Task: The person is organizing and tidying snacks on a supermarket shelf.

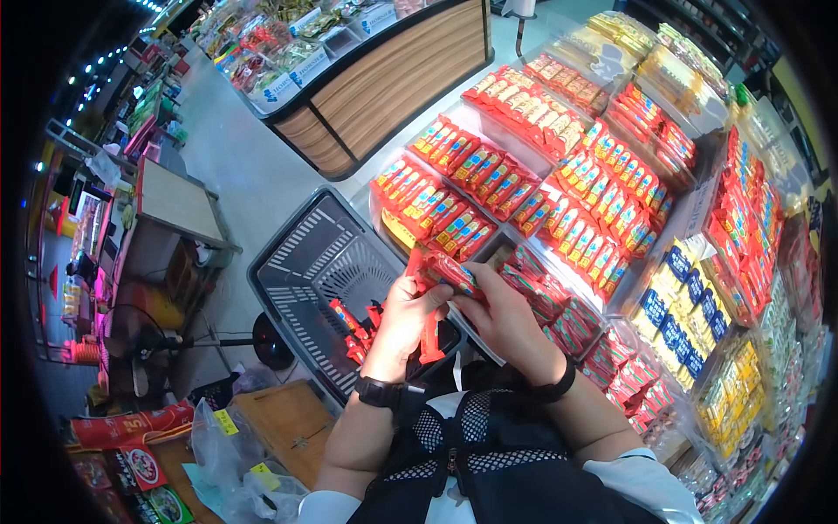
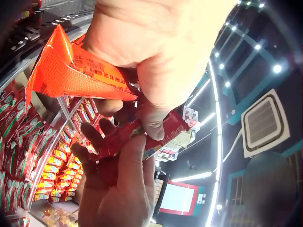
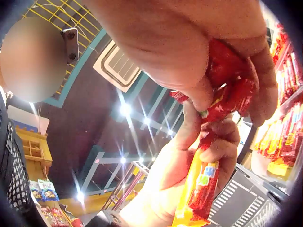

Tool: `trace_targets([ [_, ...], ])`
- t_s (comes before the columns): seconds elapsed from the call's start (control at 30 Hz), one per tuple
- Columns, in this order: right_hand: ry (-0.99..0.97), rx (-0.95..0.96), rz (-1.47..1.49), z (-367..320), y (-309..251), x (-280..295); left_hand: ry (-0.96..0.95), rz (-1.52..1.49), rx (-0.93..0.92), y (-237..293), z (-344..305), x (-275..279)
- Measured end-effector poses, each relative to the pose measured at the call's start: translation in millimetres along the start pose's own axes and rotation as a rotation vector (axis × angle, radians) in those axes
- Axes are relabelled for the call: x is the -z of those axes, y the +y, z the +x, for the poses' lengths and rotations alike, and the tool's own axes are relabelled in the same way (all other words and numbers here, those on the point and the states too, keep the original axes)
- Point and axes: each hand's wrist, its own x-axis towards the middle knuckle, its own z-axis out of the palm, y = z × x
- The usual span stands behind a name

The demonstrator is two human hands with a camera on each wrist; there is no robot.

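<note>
Above the grey shopping basket (image 1: 301,262), both hands meet over red-wrapped snack bars. The left hand (image 1: 397,319) grips an orange-red snack bar (image 1: 431,336) that hangs down from its palm; its printed wrapper (image 2: 71,78) sticks out beside the thumb in the left wrist view. Red snack bars (image 1: 452,269) lie between the two hands. The right hand (image 1: 506,319) holds these, its thumb and fingers bent around crinkled red wrappers (image 3: 232,94). Fingers of both hands overlap there, hiding part of the bars. Several red snack bars (image 1: 353,334) lie inside the basket.
Right of the basket, a sloped display (image 1: 515,148) carries rows of red snack packs in clear bins. Packs in blue and cream (image 1: 676,301) stand farther right. Behind is a wood-panelled counter (image 1: 393,87). A wooden board (image 1: 284,428) and plastic bags (image 1: 223,450) are at lower left.
</note>
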Motion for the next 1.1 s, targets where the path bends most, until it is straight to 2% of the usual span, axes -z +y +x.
trace_targets([
  [0.1, 0.085, -0.010, -0.090, 6, 10, 12, -0.033, -0.027, -0.018, 9, -4, -6],
  [0.27, 0.086, 0.007, -0.089, 6, 0, 18, -0.046, -0.030, -0.005, 10, -4, -12],
  [0.33, 0.043, 0.070, -0.236, 5, 3, 14, 0.002, -0.015, -0.009, 5, -2, -13],
  [0.53, 0.166, 0.080, -0.192, -2, 8, -1, 0.065, 0.018, 0.017, 1, 1, -15],
  [0.67, 0.127, -0.010, -0.085, -1, 5, 6, 0.128, 0.042, 0.037, 4, 3, -24],
  [0.73, 0.049, -0.109, -0.032, 0, 5, 10, 0.173, 0.090, 0.045, 5, 5, -26],
  [0.8, 0.066, -0.115, -0.015, 2, 11, 15, 0.120, 0.080, 0.030, 3, 8, -21],
  [0.87, -0.024, -0.320, 0.252, 6, 11, 23, 0.084, 0.135, 0.046, 3, 10, -19],
  [0.9, -0.004, -0.246, 0.245, 6, 15, 24, 0.079, 0.134, 0.048, 4, 11, -21],
  [1.1, 0.069, -0.181, -0.060, 3, 9, 23, 0.098, 0.195, 0.102, 0, 26, -35],
])
